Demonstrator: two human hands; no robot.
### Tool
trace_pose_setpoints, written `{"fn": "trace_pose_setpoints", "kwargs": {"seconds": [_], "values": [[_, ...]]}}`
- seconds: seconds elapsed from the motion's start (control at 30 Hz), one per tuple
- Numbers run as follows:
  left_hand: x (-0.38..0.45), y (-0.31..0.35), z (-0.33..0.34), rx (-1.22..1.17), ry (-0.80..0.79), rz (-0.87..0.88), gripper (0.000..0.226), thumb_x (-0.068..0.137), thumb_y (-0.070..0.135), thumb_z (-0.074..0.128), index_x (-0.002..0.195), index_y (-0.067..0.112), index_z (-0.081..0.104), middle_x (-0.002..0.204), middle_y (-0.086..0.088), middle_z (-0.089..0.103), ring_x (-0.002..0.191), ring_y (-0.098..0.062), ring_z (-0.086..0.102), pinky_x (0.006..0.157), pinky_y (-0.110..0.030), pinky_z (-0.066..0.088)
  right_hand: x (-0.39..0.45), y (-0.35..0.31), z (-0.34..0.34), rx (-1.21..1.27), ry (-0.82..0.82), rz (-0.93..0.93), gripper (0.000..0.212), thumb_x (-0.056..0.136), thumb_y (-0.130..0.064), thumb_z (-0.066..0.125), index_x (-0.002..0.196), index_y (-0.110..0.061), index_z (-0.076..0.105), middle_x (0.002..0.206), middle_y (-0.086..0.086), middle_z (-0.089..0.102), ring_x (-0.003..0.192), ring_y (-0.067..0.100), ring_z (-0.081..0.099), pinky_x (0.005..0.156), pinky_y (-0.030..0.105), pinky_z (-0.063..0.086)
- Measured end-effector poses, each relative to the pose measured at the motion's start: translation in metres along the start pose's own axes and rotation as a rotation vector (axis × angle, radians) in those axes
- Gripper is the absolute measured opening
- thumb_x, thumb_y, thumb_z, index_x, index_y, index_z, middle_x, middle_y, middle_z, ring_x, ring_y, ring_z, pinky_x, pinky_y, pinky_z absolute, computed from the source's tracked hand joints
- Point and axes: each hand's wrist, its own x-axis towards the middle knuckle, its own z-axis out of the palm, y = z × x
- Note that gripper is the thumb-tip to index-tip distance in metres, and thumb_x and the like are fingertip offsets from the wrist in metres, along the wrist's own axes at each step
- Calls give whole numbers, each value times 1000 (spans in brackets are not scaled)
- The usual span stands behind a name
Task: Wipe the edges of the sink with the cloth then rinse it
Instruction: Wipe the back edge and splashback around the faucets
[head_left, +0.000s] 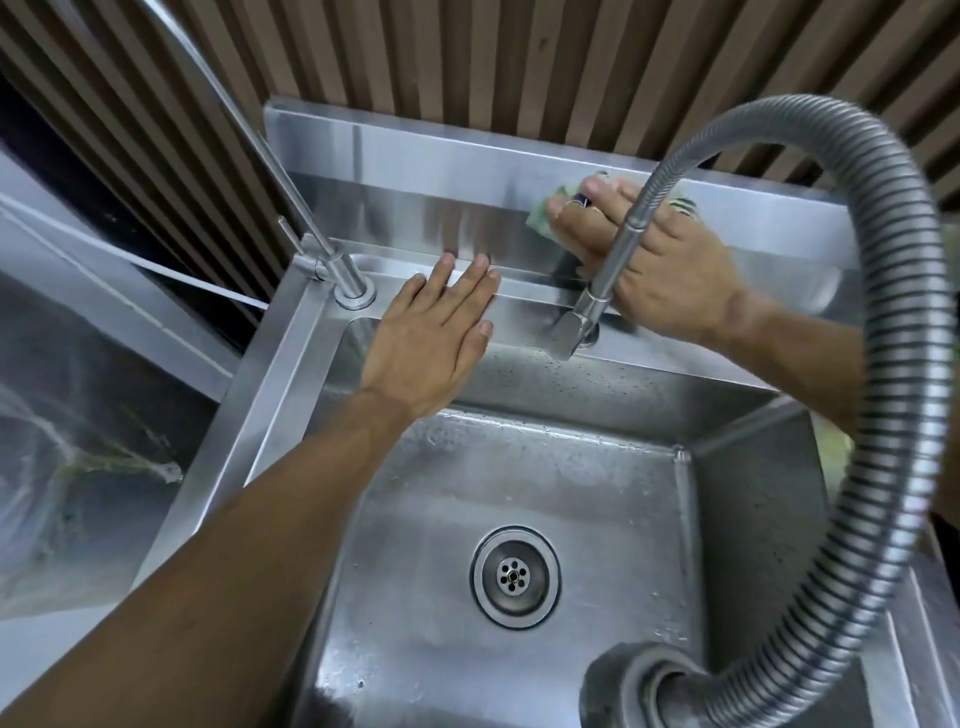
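Observation:
A stainless steel sink (291, 395) with a round drain (514, 576) fills the middle of the view. My right hand (670, 275) presses a green cloth (540, 215) flat against the steel backsplash (415, 171) above the sink's rear edge. Most of the cloth is hidden under the hand. My left hand (434, 338) lies flat, fingers together, on the rear ledge of the sink and holds nothing. Water droplets speckle the basin walls and floor.
A flexible ribbed metal hose (893, 364) loops from the lower right up and over, and its spout (571, 332) hangs in front of my right hand. A second tap (343, 275) stands at the rear left corner. Slatted wood panelling (519, 62) rises behind.

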Motion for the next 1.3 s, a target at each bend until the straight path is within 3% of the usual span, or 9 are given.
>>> {"fn": "trace_pose_setpoints", "kwargs": {"seconds": [0.17, 0.27, 0.5, 0.67, 0.73, 0.83, 0.9, 0.97, 1.3], "values": [[-1, -1, -2, -15, -13, 6, 60, 110, 44, 7, 165, 22, 20, 171, 3, 18, 159, -25, 15, 127, -45, 21, -48, 41, 8, 111, -323, -211, 53, 116, -32, 20, 162, -6, 24, 171, -3, 19, 157, 31, 21, 131, 36, 11], [-2, -1, -3, -18, -21, 3, 64, 108, 46, -1, 165, 22, 17, 171, 3, 16, 159, -25, 14, 127, -46, 22, -70, 44, -7, -53, -204, -47, 54, 111, -19, 46, 161, -11, 29, 171, -1, 21, 156, 28, 24, 129, 37, 18], [-1, 2, -4, -21, -27, -15, 60, 109, 44, 10, 165, 22, 17, 171, 3, 18, 159, -26, 16, 126, -47, 23, -7, -55, -13, 320, 27, 1130, 61, 107, -43, 39, 160, -14, 29, 161, 18, 25, 147, 33, 25, 120, 36, 11], [-3, 4, -6, -42, -32, -31, 59, 109, 44, 8, 165, 25, 13, 172, 6, 12, 160, -22, 8, 128, -45, 15, 27, -87, -34, 610, 268, 1658, 57, 107, -32, 48, 159, -11, 34, 157, 17, 32, 138, 21, 27, 120, 26, 20], [-4, 4, -6, -56, -38, -33, 59, 109, 44, 8, 165, 25, 12, 172, 6, 11, 160, -22, 6, 129, -44, 13, 21, -96, -41, 518, 253, 1590, 52, 107, -23, 49, 156, -9, 40, 146, 19, 38, 127, 21, 32, 111, 14, 20], [-3, 5, -6, -56, -41, -24, 59, 109, 44, 7, 165, 25, 12, 172, 6, 11, 160, -21, 5, 129, -44, 12, -1, -111, -48, 409, -96, 1524, 47, 110, -35, 36, 153, -17, 45, 155, 16, 35, 141, 26, 29, 116, 35, 21], [-3, 4, -6, -63, -35, -27, 59, 110, 43, 9, 165, 25, 15, 171, 6, 13, 160, -21, 6, 129, -44, 12, -9, -123, -51, 313, -350, 1450, 51, 112, -39, 28, 158, -18, 37, 170, 17, 13, 157, 34, 10, 124, 43, -1], [-3, 4, -5, -61, -26, -29, 58, 110, 42, 11, 165, 24, 17, 171, 5, 16, 160, -22, 8, 129, -44, 13, -6, -128, -49, 242, -349, 1328, 55, 112, -33, 27, 163, -13, 22, 172, 17, 3, 159, 36, 1, 124, 36, -17], [-2, -4, -5, -79, -50, 29, 58, 110, 43, 9, 165, 24, 12, 172, 4, 12, 160, -23, 6, 128, -46, 14, -21, -118, -44, 505, -394, 1252, 66, 101, -43, 13, 162, -21, 27, 167, 17, 25, 154, 39, 25, 126, 54, 22]]}}
